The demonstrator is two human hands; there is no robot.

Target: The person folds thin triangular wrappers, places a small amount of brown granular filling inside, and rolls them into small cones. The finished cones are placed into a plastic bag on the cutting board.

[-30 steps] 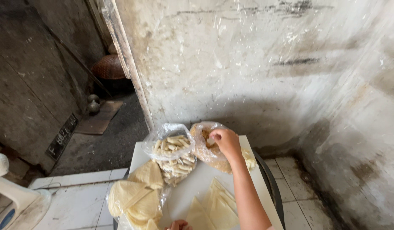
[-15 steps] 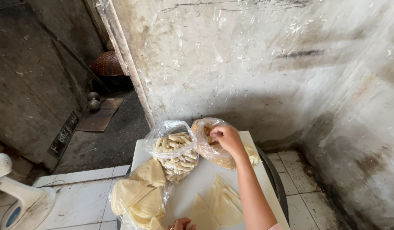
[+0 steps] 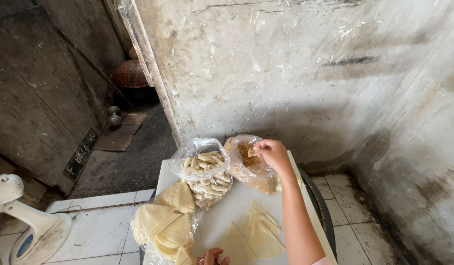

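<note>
At the near edge of the white board (image 3: 227, 208), the left hand (image 3: 211, 256) is only partly in view; its fingers rest on a pale triangular wrapper (image 3: 235, 245), probably to keep it flat, though whether it grips cannot be told. Just right of it lies a fanned pile of more cut wrappers (image 3: 260, 230), and to the left a clear bag of folded wrappers (image 3: 163, 223), left open within easy reach. Farther back stands a bag of small rolled pieces (image 3: 205, 174), set aside from the working space. Beside it, at the far right, the right hand (image 3: 273, 153) is closed in a pinch on a bit of brown crumbly filling (image 3: 252, 152) at the mouth of the filling bag (image 3: 249, 167). Behind rises the stained wall (image 3: 310, 73).
</note>
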